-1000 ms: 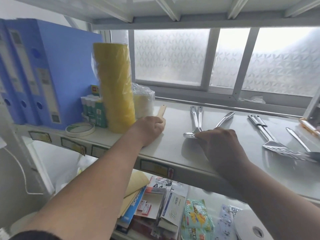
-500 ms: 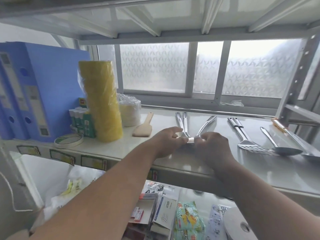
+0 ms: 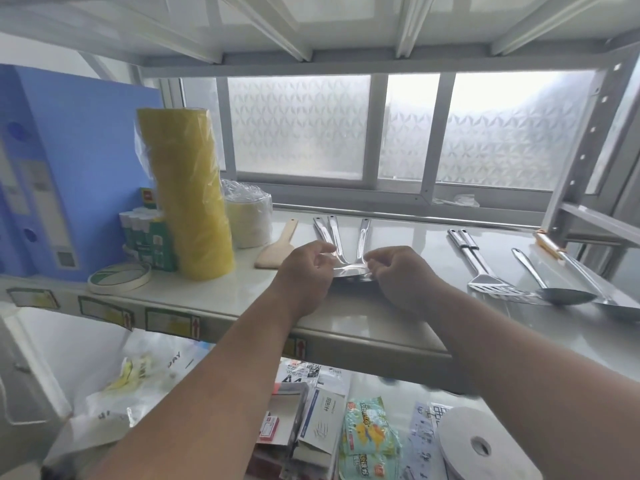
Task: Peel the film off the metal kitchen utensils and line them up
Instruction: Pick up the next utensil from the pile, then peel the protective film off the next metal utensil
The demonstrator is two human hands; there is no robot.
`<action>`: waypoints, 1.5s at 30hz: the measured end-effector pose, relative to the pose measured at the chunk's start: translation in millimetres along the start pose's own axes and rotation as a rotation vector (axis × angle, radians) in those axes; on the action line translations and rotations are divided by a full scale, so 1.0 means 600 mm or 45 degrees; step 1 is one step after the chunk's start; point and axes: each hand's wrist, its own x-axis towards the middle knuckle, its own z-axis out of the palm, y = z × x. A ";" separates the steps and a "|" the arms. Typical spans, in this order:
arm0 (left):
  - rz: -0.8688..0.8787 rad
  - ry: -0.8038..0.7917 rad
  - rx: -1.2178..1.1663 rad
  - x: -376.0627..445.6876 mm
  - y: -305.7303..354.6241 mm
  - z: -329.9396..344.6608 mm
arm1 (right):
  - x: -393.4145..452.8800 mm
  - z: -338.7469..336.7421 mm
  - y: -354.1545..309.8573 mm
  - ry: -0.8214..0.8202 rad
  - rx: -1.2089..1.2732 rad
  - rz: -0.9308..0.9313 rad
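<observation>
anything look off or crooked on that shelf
Nothing is spilled or broken. The metal utensils are not lined up yet: the handle between the hands leans away from the pair beside it, and the slotted turner lies at a slant.

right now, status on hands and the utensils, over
Left hand and right hand both pinching at the ladle bowl. Slotted turner and spoon lie to the right. Wooden spatula close by left hand.

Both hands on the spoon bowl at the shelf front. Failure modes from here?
1. The left hand and right hand pinch a metal spoon close to the shelf edge; a slip may drop it onto the clutter below.
2. Its handle lies against the neighbouring handles, so tugging film could knock them out of line.
</observation>
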 end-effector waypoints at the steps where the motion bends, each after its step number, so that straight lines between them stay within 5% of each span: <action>1: -0.016 0.037 0.004 0.003 -0.001 0.000 | 0.009 0.004 -0.003 -0.025 0.003 -0.010; 14: -0.072 0.151 -0.039 0.015 -0.012 -0.014 | 0.041 0.052 0.017 -0.157 0.273 -0.038; 24: -0.006 0.261 0.122 0.000 0.000 0.000 | -0.006 0.015 0.001 -0.199 0.049 -0.120; 28: 0.341 0.421 0.515 -0.023 0.015 0.022 | -0.072 -0.052 0.035 0.016 -0.042 -0.264; 32: 0.571 0.118 0.518 -0.040 0.066 0.104 | -0.123 -0.133 0.095 0.372 -0.267 -0.379; 37: 0.817 -0.281 0.656 -0.051 0.141 0.236 | -0.144 -0.202 0.153 0.445 -0.709 -0.335; 45: 0.737 -0.169 0.720 -0.033 0.148 0.288 | -0.136 -0.207 0.188 0.551 -0.708 -0.279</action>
